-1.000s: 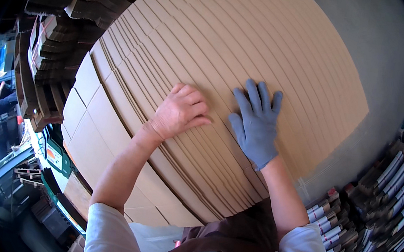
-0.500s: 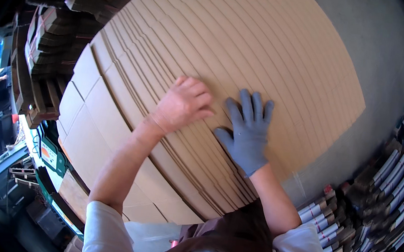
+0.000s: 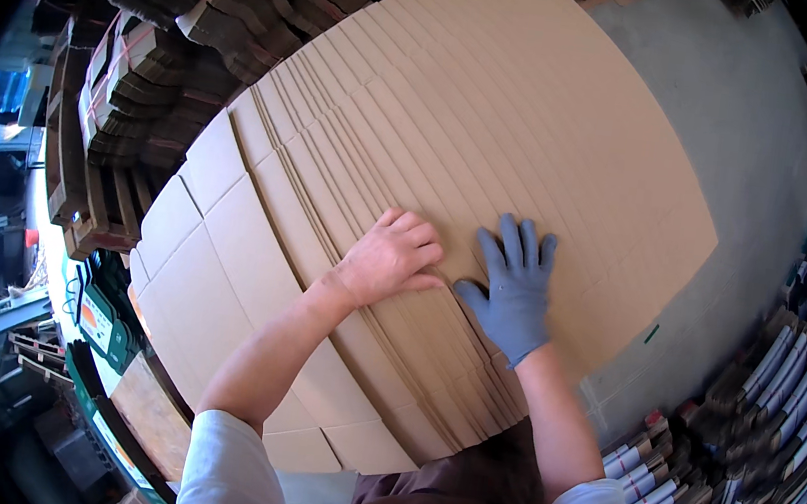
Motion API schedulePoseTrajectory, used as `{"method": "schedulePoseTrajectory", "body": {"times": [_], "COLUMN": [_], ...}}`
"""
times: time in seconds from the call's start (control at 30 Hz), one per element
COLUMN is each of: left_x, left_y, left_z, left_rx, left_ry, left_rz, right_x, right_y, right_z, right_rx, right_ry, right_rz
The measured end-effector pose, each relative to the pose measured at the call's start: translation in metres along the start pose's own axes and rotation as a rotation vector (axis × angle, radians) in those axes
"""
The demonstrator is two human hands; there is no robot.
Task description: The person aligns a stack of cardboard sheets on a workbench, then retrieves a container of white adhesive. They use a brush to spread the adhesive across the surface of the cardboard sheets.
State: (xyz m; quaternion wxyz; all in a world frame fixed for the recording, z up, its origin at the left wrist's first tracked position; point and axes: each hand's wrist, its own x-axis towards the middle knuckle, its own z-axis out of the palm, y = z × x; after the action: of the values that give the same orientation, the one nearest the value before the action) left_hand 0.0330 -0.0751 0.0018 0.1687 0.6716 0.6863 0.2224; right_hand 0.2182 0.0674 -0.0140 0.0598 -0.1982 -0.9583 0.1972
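Observation:
A wide fan of overlapping flat brown cardboard sheets [image 3: 577, 152] spreads out in front of me, its edges stepped one behind another. On the middle of the fan rests my bare left hand [image 3: 393, 259], fingers curled, with the thumb by a sheet edge. What lies under those fingertips is hidden. Just to its right, my right hand [image 3: 512, 291] wears a grey glove and lies with its fingers spread on the cardboard, holding nothing. Creased cardboard panels [image 3: 243, 242] extend on the left, past the left forearm.
Bundled cardboard stacks [image 3: 144, 69] stand at the far left near a wooden pallet [image 3: 104, 225]. At the lower right are rows of stacked flat bundles [image 3: 668, 476] with white edges. Grey floor [image 3: 712, 119] runs along the right side.
My view has shifted, so the sheets and both hands sit lower and farther right in the picture. The dark gap between sheets by my gloved hand looks narrower. Both hands keep their poses.

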Motion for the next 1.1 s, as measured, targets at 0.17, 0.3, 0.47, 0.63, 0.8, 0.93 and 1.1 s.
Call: {"method": "schedulePoseTrajectory", "body": {"times": [0.17, 0.3, 0.47, 0.63, 0.8, 0.93, 1.1], "left_x": [-0.002, -0.003, 0.0, -0.003, -0.002, 0.002, -0.002], "left_y": [0.0, 0.003, 0.003, 0.003, 0.002, -0.002, 0.0], "left_z": [-0.001, -0.002, -0.001, -0.003, -0.003, 0.001, 0.001], "left_rx": [-0.002, -0.009, -0.019, -0.009, -0.021, -0.019, -0.043], "left_ry": [-0.001, -0.012, 0.012, -0.016, -0.008, 0.058, 0.037], "left_rz": [-0.007, -0.031, -0.024, -0.029, 0.002, 0.038, 0.012], "right_x": [-0.002, -0.002, -0.004, -0.004, -0.004, -0.008, -0.025], "right_y": [-0.003, -0.004, 0.0, 0.001, 0.002, 0.012, 0.041], "right_z": [0.002, 0.0, 0.004, 0.003, 0.003, -0.002, -0.012], "right_rx": [0.046, 0.066, 0.094, 0.089, 0.076, 0.122, 0.353], "right_ry": [0.026, 0.017, 0.063, 0.051, 0.071, 0.085, 0.205], "right_rz": [0.008, 0.013, 0.0, 0.0, -0.009, -0.044, 0.113]}}
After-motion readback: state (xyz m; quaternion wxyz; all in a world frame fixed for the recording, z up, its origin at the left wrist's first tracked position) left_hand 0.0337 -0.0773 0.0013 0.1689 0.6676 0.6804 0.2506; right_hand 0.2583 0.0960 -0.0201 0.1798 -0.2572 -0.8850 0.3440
